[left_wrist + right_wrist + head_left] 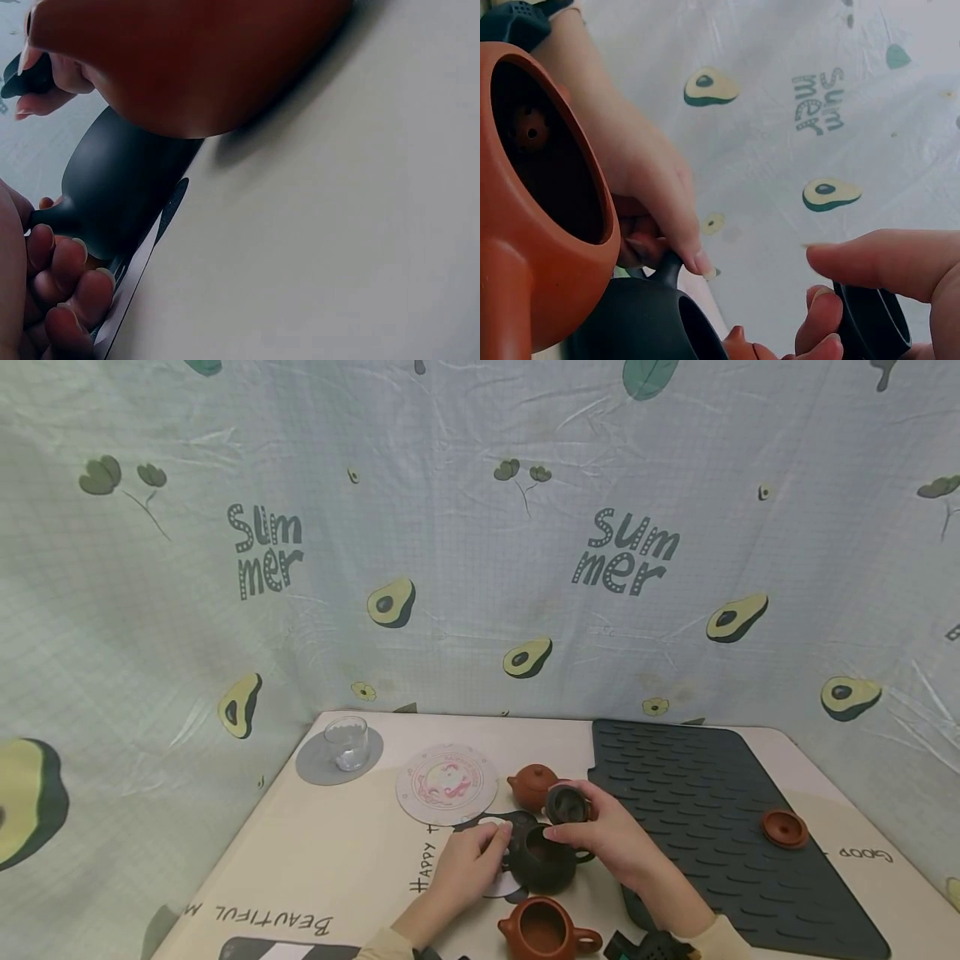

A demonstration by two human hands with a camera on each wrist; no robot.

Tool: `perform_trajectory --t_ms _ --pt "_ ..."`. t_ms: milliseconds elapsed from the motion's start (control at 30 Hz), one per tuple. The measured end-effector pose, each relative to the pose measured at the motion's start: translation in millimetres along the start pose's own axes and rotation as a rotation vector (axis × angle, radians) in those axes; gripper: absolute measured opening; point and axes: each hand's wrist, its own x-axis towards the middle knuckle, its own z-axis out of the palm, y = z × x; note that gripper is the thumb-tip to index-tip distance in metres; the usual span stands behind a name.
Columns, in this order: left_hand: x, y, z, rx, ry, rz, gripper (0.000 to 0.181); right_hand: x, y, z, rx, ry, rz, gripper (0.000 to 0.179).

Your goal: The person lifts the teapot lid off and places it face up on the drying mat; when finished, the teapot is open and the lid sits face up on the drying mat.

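A black teapot (551,874) stands uncovered on the table, its dark inside visible from above. My left hand (472,862) pinches its spout (667,271) between thumb and fingers. Just above the opening, my right hand (617,842) holds the black lid (566,804) tilted, with its hollow underside towards the head camera. The lid is apart from the rim. Nearest me is an open reddish-brown teapot (517,935), which looms large in both wrist views. Behind the black one sits another reddish-brown teapot (534,787) with its lid on.
A dark ridged mat (690,827) covers the right side, bearing a reddish-brown lid (784,829). Back left, a clear glass (347,742) stands on a grey round coaster (311,762). A pink-patterned round mat (447,783) lies between. A patterned curtain (450,543) hangs behind the table.
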Motion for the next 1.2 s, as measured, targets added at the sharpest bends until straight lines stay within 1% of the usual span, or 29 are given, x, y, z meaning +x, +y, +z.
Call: perform_trajectory --t_ms 133,367,600,867,1000,1200 --pt "0.2 -1.2 0.5 0.013 -0.001 -0.004 0.046 -0.5 -0.7 0.0 -0.037 0.015 -0.016 0.067" --pt "0.2 -0.3 -0.2 0.006 -0.007 -0.006 0.046 -1.9 -1.4 0.5 -0.062 0.026 -0.027 0.07" --pt "-0.4 -0.2 -0.3 -0.014 -0.012 -0.007 0.046 -1.9 -0.5 0.3 -0.093 0.071 -0.03 0.063" --pt "-0.6 -1.3 0.8 0.004 -0.001 0.0 0.046 -2.8 -1.8 0.0 -0.131 0.11 -0.023 0.062" --pt "-0.7 -2.1 1.7 0.008 -0.001 -0.003 0.046 -3.7 -2.4 -0.4 -0.148 0.104 -0.037 0.06" --pt "-0.9 -1.9 1.2 -0.004 -0.006 -0.01 0.045 -3.8 -1.9 -1.8 -0.179 0.07 -0.081 0.06"
